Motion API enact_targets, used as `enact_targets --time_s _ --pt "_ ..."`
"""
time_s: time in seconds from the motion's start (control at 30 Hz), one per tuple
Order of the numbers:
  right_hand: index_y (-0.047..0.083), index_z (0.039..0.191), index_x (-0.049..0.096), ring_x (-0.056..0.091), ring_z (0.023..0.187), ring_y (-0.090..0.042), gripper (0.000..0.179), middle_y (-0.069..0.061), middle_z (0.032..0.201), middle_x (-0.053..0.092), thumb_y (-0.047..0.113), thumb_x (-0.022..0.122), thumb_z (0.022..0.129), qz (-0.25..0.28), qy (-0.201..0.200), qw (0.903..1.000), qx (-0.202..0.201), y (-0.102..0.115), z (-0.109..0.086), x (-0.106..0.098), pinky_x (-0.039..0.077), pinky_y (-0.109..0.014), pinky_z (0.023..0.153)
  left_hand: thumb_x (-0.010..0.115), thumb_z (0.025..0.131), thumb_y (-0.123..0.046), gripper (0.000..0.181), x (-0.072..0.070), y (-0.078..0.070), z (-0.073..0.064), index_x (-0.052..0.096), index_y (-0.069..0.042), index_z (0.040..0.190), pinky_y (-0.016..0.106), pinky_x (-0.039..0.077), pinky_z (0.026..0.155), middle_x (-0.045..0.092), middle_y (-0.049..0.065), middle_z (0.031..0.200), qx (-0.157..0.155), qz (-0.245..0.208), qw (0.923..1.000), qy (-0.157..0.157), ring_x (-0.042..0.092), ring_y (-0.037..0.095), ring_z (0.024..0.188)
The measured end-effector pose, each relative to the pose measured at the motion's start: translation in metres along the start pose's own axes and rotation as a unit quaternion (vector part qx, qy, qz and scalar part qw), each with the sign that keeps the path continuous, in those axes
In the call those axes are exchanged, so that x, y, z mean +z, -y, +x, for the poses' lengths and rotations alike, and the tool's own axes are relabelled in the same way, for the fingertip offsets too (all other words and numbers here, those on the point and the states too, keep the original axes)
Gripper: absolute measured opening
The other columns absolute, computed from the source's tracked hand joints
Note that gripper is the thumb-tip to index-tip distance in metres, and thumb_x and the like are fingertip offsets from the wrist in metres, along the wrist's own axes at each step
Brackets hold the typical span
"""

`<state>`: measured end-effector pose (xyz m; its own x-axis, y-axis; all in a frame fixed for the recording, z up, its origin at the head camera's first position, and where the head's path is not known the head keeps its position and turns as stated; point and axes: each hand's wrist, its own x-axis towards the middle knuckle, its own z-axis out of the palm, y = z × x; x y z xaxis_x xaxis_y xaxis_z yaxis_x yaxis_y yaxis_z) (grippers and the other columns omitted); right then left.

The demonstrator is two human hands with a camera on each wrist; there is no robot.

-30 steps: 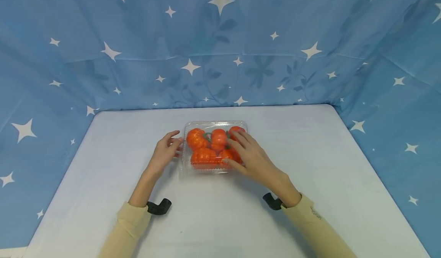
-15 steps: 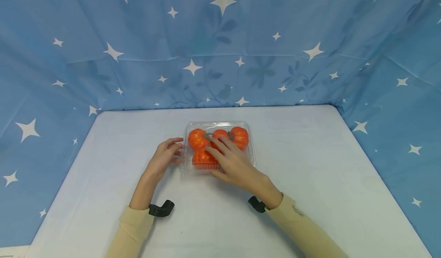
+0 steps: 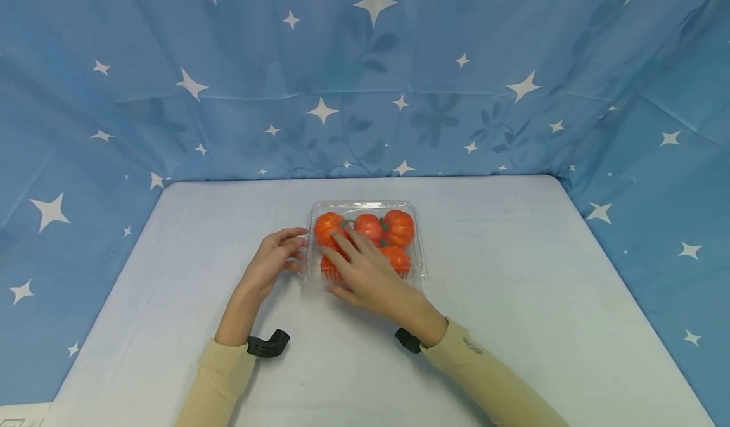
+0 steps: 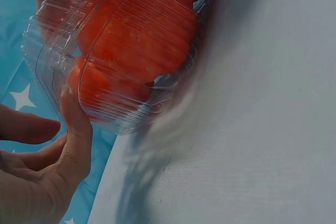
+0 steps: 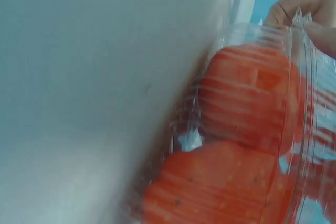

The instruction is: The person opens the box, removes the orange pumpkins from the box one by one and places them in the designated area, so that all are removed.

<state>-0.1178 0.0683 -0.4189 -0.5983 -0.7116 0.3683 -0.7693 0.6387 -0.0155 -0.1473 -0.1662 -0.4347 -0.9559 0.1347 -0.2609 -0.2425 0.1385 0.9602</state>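
Seen from our head, both our arms reach forward from the bottom edge, the left forearm [image 3: 215,382] angled up and right, the right forearm [image 3: 490,376] slanting farther across to the left. Long pale-yellow sleeves cover them, leaving both wrists bare. Our left hand [image 3: 275,261] points rightward with its fingers loosely bent; from the left wrist, they show spread apart, one curving upward. Our right hand [image 3: 371,280] faces back-up, its fingers fanned up and left, the thumb nearest us. The two hands sit near each other, slightly apart.
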Motion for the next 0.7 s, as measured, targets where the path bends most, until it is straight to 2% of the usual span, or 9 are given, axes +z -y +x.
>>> enact_targets --time_s 0.2,0.7 --pt "0.008 0.139 0.059 0.051 0.136 -0.045 0.061 -0.019 0.144 0.058 0.04 0.078 0.091 -0.016 -0.004 0.9999 -0.001 0.0053 0.002 0.0028 0.043 -0.054 0.115 0.056 0.105 -0.011 0.044 0.0012 -0.0001 0.0022 0.048 0.006 0.145 0.024 0.058 0.068 0.064 0.007 0.106 -0.001 -0.004 1.0 0.003 0.059 0.014 0.085" --pt "0.006 0.138 0.06 0.055 0.134 -0.046 0.057 -0.019 0.143 0.061 0.039 0.073 0.093 -0.062 0.004 0.9979 -0.018 0.0107 0.0024 0.0052 0.044 -0.056 0.113 0.056 0.105 -0.013 0.045 -0.0004 0.0029 0.0021 0.049 0.006 0.145 0.024 0.057 0.068 0.064 0.005 0.105 -0.016 -0.016 0.9997 0.006 0.06 0.012 0.083"
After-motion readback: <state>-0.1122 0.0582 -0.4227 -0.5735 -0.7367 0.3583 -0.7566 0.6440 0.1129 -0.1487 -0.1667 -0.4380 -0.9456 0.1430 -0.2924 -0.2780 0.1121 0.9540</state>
